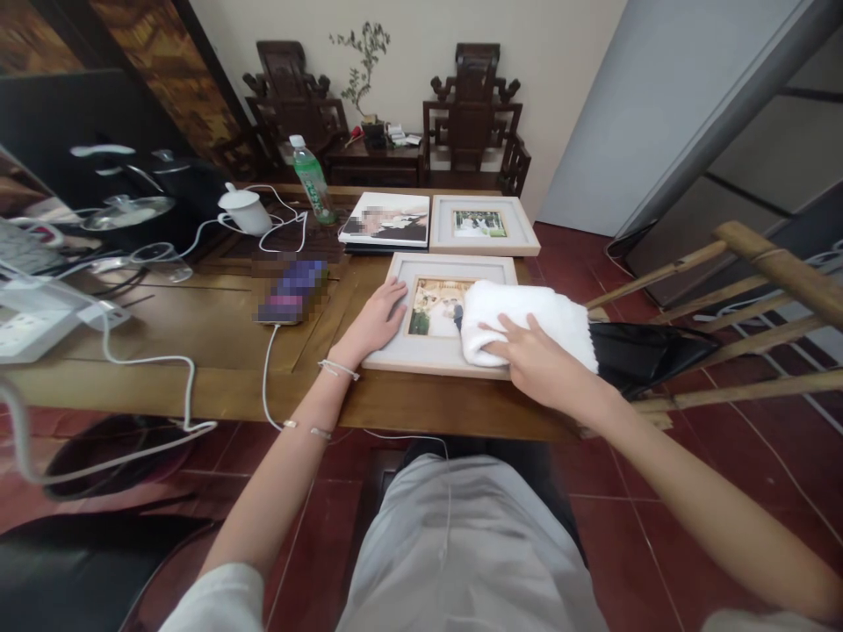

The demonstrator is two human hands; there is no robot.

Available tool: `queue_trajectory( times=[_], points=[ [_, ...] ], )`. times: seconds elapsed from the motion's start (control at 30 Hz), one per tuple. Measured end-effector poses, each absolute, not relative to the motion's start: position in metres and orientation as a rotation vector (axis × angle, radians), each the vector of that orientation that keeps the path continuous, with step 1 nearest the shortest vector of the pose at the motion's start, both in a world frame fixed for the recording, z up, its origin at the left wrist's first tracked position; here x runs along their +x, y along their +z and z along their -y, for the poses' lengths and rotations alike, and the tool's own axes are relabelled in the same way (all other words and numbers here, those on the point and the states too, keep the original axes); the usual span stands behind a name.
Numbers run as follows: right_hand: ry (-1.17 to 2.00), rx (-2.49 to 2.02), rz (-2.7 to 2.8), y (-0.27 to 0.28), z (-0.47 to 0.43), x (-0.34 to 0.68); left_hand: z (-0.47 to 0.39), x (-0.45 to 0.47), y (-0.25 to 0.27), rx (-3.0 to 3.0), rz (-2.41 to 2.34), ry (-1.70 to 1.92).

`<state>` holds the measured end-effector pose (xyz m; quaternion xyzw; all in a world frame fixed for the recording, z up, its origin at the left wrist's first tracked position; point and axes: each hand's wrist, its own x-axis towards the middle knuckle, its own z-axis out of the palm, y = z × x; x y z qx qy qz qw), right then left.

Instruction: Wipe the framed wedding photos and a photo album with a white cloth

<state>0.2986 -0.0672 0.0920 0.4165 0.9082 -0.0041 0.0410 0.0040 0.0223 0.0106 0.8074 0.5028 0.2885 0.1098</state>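
Note:
A photo frame (388,342) with a pale wood border and a wide light mat lies flat near the table's front edge. My left hand (378,320) rests on its left side, fingers stretched out over the border. A folded white towel (559,325) covers the right part of the frame and some of its photo (431,307). My right hand (536,355) holds the towel from the near side, its fingers pressed into the cloth against the frame. What lies under the towel is hidden.
Behind lie a second photo frame (520,230) and a stack with a picture on top (388,215). Leftward are a phone (290,294) on a cable, a green bottle (313,180), a lidded white cup (243,211), a glass (162,263) and a power strip (39,320). A bamboo rack (777,263) stands right.

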Motion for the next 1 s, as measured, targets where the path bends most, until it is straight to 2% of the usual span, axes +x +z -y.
queue_trajectory(
  times=[0.3, 0.63, 0.77, 1.0],
  points=[
    [0.146, 1.470, -2.793, 0.076, -0.007, 0.297, -0.023, 0.002, 0.010, 2.357, -1.448, 0.859],
    [-0.050, 1.243, -2.750, 0.097, 0.070, 0.290, -0.026, 0.003, 0.006, 2.404, -1.455, 0.873],
    [-0.138, 1.242, -2.757, 0.098, 0.059, 0.284, -0.026, 0.003, 0.006, 2.413, -1.454, 0.873],
    [0.214, 1.394, -2.879, 0.084, -0.042, 0.234, -0.025, 0.001, 0.006, 2.407, -1.451, 0.873]
  ],
)
